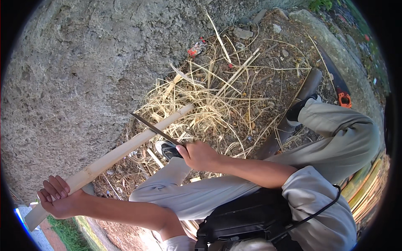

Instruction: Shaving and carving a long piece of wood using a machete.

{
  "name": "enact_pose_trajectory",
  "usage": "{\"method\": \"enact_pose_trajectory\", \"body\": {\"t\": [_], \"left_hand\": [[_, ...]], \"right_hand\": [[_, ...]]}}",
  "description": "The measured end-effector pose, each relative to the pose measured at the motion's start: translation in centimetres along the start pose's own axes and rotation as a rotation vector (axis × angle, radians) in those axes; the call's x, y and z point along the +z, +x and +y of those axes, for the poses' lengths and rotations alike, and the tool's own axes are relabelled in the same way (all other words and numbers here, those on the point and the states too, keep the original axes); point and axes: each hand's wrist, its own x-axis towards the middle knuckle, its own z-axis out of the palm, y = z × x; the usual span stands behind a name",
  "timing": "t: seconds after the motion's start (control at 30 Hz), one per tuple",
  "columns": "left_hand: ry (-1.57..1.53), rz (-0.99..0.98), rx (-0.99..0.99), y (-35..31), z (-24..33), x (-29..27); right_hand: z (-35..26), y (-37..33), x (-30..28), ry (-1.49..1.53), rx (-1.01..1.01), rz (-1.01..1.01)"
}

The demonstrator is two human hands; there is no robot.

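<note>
Pole: a long, pale, smooth wooden pole point(113, 157) slants away from the person, its near end in the left hand and its far end over the shavings; whether that end touches them, I cannot tell.
Left hand: the left hand point(60, 196) wraps around the pole close to its near end, fingers curled over it.
Right hand: the right hand point(201, 155) sits just right of the pole's far part, closed in a fist around the knife's handle, which is mostly hidden.
Knife: the long, dark knife point(153, 127) lies across the pole toward its far end, tip pointing out past the pole's left side.
Shavings: a tangled heap of straw-coloured shavings point(205, 111) spreads around and beyond the pole's far end.
Rock: a rough grey rock face point(75, 92) fills the area left of the pole.
Shoe: a black-and-white shoe point(169, 149) is just right of the pole, below the knife.
Post: a dark round post point(309, 83) lies well right of the pole.
Saw: a saw with an orange handle point(344, 99) lies farther right of the pole, past the post.
</note>
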Motion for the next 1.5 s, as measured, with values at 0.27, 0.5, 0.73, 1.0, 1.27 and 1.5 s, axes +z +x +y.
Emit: {"method": "enact_pose_trajectory", "body": {"t": [0.27,0.5,0.73,1.0,1.27,1.5], "left_hand": [[-0.019,0.047,0.042,-0.7,0.3,0.7],[-0.036,-0.021,0.005,-0.7,0.3,0.2],[-0.034,-0.114,0.000,0.6,-0.3,-0.8],[-0.040,-0.092,0.013,0.2,-0.9,0.0],[-0.008,-0.044,0.002,0.0,-0.6,-0.8],[-0.079,-0.059,-0.025,0.2,-0.8,-1.1]], "right_hand": [[8.3,1.3,2.1,-0.058,-0.196,0.217],[4.4,2.2,-0.6,-0.033,0.235,0.099],[-2.4,-0.6,0.2,0.065,-0.062,0.073],[7.6,4.8,-0.7,-0.014,0.251,0.078],[-3.8,-1.0,0.0,0.103,-0.099,-0.002],[10.7,4.0,0.7,-0.069,0.305,0.049]]}}
